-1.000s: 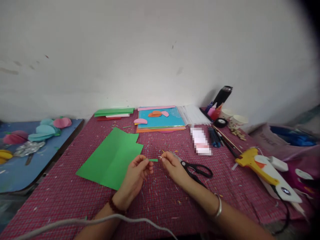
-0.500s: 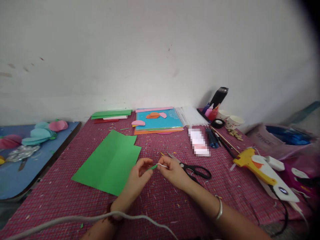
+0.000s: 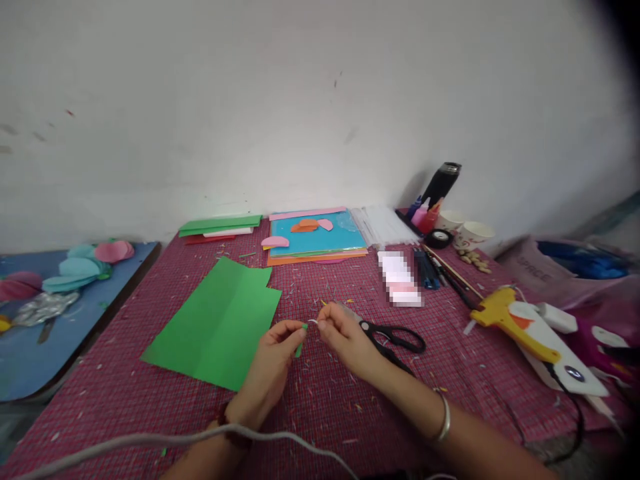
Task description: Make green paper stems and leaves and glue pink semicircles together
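My left hand (image 3: pixel 274 355) pinches a small green paper strip (image 3: pixel 301 345) between thumb and fingertips, its lower end hanging below the thumb. Close by on the right, my right hand (image 3: pixel 346 337) is closed on a thin white strip (image 3: pixel 313 321) whose curved end points toward the green strip. A narrow gap shows between the two pieces. Left of my left hand lies a large green paper sheet (image 3: pixel 220 320) with a notched upper right corner. Black-handled scissors (image 3: pixel 397 338) rest behind my right hand, their blades mostly hidden by it.
A white cable (image 3: pixel 165 440) crosses low in front, over my left forearm. To the right are a yellow glue gun (image 3: pixel 515 327) on a white power block, a pixelated object (image 3: pixel 400 280), paper cups (image 3: pixel 474 235) and a black bottle (image 3: pixel 442 183). Colored sheets (image 3: pixel 320 243) lie at the back.
The green strip and the white strip, touching or nearly so before, are now slightly apart. My left hand has tilted the green strip from slanted to nearly upright. The view has shifted a little.
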Motion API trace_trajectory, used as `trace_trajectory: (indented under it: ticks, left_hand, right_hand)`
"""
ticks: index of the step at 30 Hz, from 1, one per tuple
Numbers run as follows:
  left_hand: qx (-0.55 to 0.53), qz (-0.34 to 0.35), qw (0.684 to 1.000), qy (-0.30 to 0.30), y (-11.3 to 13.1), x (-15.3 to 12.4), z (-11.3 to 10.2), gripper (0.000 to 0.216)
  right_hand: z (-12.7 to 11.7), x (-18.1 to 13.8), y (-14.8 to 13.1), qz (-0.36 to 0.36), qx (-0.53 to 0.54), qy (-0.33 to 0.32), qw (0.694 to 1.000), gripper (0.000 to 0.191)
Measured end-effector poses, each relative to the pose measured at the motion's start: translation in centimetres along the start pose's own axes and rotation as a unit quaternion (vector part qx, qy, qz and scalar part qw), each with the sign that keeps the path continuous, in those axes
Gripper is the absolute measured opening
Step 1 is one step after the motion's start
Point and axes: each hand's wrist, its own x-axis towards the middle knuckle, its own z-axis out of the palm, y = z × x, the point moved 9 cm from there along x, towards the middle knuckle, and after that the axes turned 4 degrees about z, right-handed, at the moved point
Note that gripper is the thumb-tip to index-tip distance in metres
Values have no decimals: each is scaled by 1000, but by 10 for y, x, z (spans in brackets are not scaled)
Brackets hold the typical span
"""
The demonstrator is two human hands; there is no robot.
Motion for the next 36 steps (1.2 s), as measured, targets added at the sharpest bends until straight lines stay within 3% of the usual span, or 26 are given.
trace_trajectory:
  ticks: [3, 6, 14, 18, 25, 31, 36]
  left_hand:
    - [-18, -1, 1000, 14, -2, 0, -1, 19]
    - [-33, -7, 999, 8, -1, -2, 2, 18]
    - [-97, -38, 994, -9, 0, -9, 7, 17]
    - [-144, -93, 985, -1, -9, -13, 9, 22]
    - [-188, -161, 969, -24, -17, -18, 13, 22]
    - [-193, -160, 966, -58, -2, -21, 15, 19]
    - [-188, -148, 968, -70, 3, -21, 14, 16]
  right_hand:
    - [16, 3, 14, 28, 97, -37, 994, 9]
    - [24, 3, 18, 40, 128, -55, 990, 8]
    - [21, 3, 8, 16, 73, -31, 997, 3]
    - [19, 1, 11, -14, -17, -13, 1000, 7]
    - [17, -6, -10, -139, -250, -11, 958, 16]
    - [20, -17, -39, -280, -299, -8, 912, 21]
    - [23, -20, -47, -313, -346, -29, 884, 21]
